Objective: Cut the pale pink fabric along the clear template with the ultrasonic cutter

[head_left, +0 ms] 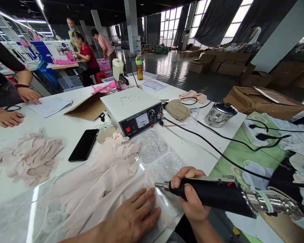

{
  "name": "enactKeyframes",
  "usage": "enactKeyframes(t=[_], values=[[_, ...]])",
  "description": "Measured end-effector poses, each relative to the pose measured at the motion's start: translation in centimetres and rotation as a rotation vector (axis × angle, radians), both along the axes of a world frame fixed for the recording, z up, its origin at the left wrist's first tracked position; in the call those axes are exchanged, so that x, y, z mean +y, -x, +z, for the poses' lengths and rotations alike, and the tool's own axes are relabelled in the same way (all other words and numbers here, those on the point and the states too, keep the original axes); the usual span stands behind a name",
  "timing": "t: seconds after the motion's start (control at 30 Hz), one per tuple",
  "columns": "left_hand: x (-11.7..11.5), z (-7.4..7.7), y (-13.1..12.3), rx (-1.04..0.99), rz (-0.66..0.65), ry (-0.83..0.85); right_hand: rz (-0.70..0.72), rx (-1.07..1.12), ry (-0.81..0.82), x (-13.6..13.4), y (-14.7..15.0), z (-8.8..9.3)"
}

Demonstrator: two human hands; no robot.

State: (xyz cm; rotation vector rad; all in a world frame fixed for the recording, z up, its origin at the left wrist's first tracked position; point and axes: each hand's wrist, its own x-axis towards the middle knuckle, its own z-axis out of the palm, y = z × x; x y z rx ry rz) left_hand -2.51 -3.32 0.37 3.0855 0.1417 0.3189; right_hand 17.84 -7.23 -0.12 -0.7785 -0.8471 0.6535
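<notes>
My left hand (135, 216) lies flat on pale pink fabric (121, 179), fingers stretched out and holding nothing. In my right hand (194, 199) is a black handheld ultrasonic welder (215, 194), gripped round its body. Its thin metal tip points left, at the fabric's edge just beyond my left fingertips; whether it touches cannot be told. The fabric pieces are layered over a clear plastic sheet (164, 165). Past them stands a white control box (131, 101) with a dial and a red switch. A black cable (205, 138) runs from the box towards the right.
A black phone (83, 145) and a heap of pale fabric scraps (30, 155) lie to the left. Further right are a lidded steel pot (220, 114) and a power strip (258, 133). At the left edge, a co-worker's hands (10, 118) rest near paper sheets (50, 105).
</notes>
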Motion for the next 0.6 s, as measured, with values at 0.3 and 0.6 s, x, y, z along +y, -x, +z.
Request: enactKeyframes(t=[0.3,0.6], values=[[0.11,0.06,-0.06,0.017,-0.006,-0.002,0.009,-0.016,-0.004,0.18,-0.09,0.12],[0.14,-0.05,0.0,0.011,-0.004,-0.005,0.02,0.041,0.007,-0.6,-0.1,0.98]])
